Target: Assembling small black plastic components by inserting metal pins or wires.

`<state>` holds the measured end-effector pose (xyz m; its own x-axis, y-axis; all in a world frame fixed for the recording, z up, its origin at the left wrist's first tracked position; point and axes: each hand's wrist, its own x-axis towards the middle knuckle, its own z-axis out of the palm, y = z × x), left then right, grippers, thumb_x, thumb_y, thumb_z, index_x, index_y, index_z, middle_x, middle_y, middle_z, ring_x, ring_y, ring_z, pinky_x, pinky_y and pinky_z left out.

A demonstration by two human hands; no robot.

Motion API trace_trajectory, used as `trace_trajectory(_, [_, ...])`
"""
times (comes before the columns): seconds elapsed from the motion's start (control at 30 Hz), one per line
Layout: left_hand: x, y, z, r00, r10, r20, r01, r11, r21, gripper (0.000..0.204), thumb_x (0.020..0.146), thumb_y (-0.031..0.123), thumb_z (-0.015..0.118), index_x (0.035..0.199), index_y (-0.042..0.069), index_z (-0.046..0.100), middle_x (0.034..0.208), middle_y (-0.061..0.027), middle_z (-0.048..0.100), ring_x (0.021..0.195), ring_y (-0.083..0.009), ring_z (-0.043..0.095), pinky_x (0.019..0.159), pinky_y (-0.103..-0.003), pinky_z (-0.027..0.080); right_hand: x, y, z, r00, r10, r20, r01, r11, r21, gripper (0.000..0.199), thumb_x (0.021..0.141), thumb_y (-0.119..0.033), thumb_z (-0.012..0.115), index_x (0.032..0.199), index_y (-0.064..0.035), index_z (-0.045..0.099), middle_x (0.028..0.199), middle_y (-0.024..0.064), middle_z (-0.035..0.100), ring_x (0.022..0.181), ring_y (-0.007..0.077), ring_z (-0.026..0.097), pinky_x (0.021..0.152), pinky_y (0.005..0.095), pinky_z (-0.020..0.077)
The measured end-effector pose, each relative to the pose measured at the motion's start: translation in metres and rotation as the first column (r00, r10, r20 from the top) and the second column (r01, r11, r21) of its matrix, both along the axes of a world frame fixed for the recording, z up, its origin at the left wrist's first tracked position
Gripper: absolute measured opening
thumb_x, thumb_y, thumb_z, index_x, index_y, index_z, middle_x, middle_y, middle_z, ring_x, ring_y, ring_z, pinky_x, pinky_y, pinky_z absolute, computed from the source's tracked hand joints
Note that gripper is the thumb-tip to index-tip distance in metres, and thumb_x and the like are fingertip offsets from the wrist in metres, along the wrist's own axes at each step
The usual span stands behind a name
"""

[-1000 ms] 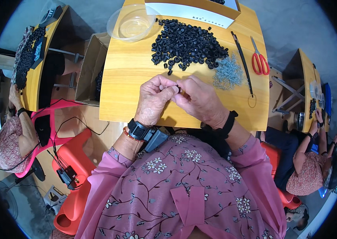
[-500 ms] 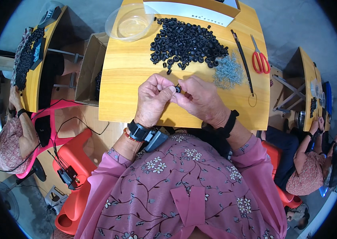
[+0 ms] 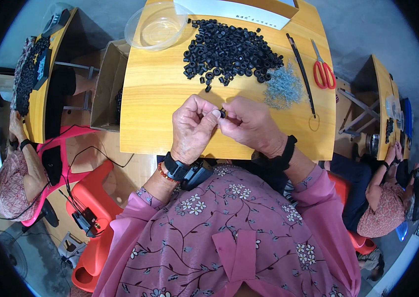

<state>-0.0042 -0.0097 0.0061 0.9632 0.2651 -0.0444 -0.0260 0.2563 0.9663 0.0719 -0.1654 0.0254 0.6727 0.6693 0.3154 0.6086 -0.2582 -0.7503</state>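
A small black piece [image 3: 222, 114] is pinched between thumb and finger of the left hand [image 3: 192, 127]; it is met from the other side by the curled fingers of the right hand [image 3: 255, 126], though whether it is gripped there cannot be told. Beyond the fingers, black pieces [image 3: 231, 52] are spread across a wooden table [image 3: 145, 109]; to their right, pale bluish bits [image 3: 282, 89] and red-handled scissors [image 3: 323, 74] are laid out.
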Motion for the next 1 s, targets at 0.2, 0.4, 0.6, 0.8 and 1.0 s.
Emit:
trace_trajectory(0.2, [0.002, 0.006, 0.004, 0.998, -0.063, -0.032, 0.058, 0.989, -0.139, 0.004, 0.095, 0.001, 0.061, 0.099, 0.001, 0.060, 0.089, -0.0023, 0.065, 0.079, -0.0074, 0.061, 0.075, -0.022, 0.052, 0.002, 0.003, 0.006, 0.998, -0.039, 0.040, 0.038, 0.999, 0.021, 0.021, 0.075, -0.011, 0.077, 0.084, -0.0033, 0.060, 0.069, 0.0115, 0.058, 0.061, 0.0289, 0.063, 0.053, 0.0383, 0.0494])
trace_trajectory(0.4, [0.002, 0.013, 0.007, 0.979, -0.188, -0.084, 0.177, 0.976, -0.131, 0.008, 0.097, 0.006, 0.060, 0.099, -0.001, 0.064, 0.087, -0.0044, 0.068, 0.076, -0.0088, 0.063, 0.074, -0.024, 0.053, 0.004, 0.003, 0.016, 0.984, 0.002, 0.179, -0.007, 1.000, 0.031, 0.020, 0.076, -0.008, 0.075, 0.086, -0.0030, 0.058, 0.072, 0.0110, 0.056, 0.062, 0.0299, 0.061, 0.054, 0.0397, 0.0500])
trace_trajectory(0.6, [0.000, 0.012, 0.004, 0.984, -0.160, -0.073, 0.151, 0.982, -0.114, 0.009, 0.097, 0.006, 0.061, 0.098, -0.003, 0.064, 0.087, -0.0044, 0.069, 0.076, -0.0088, 0.063, 0.073, -0.024, 0.053, 0.002, 0.004, 0.018, 0.978, 0.069, 0.198, -0.068, 0.998, -0.012, 0.021, 0.079, -0.007, 0.072, 0.089, -0.0040, 0.054, 0.075, 0.0112, 0.055, 0.063, 0.0314, 0.060, 0.055, 0.0420, 0.0497])
trace_trajectory(0.8, [-0.003, 0.007, 0.003, 0.993, -0.105, -0.056, 0.102, 0.994, -0.044, 0.005, 0.097, 0.002, 0.061, 0.097, -0.002, 0.064, 0.086, -0.0038, 0.068, 0.075, -0.0075, 0.062, 0.072, -0.023, 0.052, 0.005, 0.005, 0.012, 0.976, 0.114, 0.185, -0.111, 0.993, -0.025, 0.020, 0.080, -0.007, 0.070, 0.090, -0.0040, 0.052, 0.076, 0.0119, 0.055, 0.065, 0.0331, 0.061, 0.057, 0.0426, 0.0504])
trace_trajectory(1.0, [-0.005, 0.008, 0.003, 0.989, -0.136, -0.053, 0.133, 0.990, -0.054, 0.005, 0.098, 0.002, 0.060, 0.096, -0.002, 0.063, 0.085, -0.0041, 0.068, 0.075, -0.0080, 0.063, 0.071, -0.022, 0.052, 0.004, 0.006, 0.016, 0.977, 0.144, 0.160, -0.133, 0.988, -0.075, 0.019, 0.081, -0.008, 0.070, 0.089, -0.0039, 0.052, 0.074, 0.0119, 0.054, 0.067, 0.0323, 0.061, 0.058, 0.0427, 0.0504])
